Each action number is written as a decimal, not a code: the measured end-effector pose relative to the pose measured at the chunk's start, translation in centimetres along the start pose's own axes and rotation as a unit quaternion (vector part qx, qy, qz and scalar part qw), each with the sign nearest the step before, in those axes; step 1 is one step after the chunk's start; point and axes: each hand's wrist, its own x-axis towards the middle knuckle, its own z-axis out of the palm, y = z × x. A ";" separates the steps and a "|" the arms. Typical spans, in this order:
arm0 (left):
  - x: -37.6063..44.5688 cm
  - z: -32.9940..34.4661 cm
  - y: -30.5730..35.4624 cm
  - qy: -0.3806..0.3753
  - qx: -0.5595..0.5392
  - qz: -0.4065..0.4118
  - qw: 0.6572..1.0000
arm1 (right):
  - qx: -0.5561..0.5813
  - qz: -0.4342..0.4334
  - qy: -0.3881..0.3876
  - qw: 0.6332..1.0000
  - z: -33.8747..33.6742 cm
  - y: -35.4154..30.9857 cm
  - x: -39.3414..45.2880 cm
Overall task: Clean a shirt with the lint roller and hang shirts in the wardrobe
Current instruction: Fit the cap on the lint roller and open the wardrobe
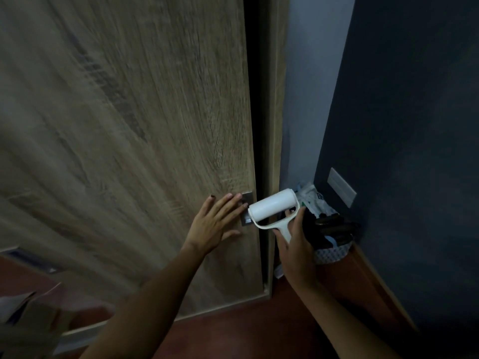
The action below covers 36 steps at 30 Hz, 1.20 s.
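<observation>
Risk: left hand (216, 224), fingers straight, is pressed on wardrobe door (129, 151); lint roller (273, 208), gripped by right hand (295, 251), could be caught in the gap.

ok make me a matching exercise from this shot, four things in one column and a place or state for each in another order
Things:
1. left hand
2. lint roller
3. wardrobe door
4. basket

Places or states:
A. on the floor in the corner by the dark wall
B. flat against the door, fingers at the metal handle plate
C. nearly shut, a dark gap along its right edge
D. held by its handle in the right hand

Pairs: 1-B, 2-D, 3-C, 4-A
</observation>
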 end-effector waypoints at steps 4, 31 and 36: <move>-1.6 0.4 -1.4 -0.001 0.003 0.001 1.000 | 0.013 0.003 -0.008 1.000 1.6 -1.3 -0.4; -19.7 -0.5 -13.7 -0.102 0.008 -0.108 0.989 | -0.095 -0.113 0.064 0.987 13.4 -12.2 -6.5; -22.8 -1.3 -15.7 -0.135 0.005 -0.155 0.979 | -0.106 -0.050 -0.031 0.993 16.6 -12.8 -7.5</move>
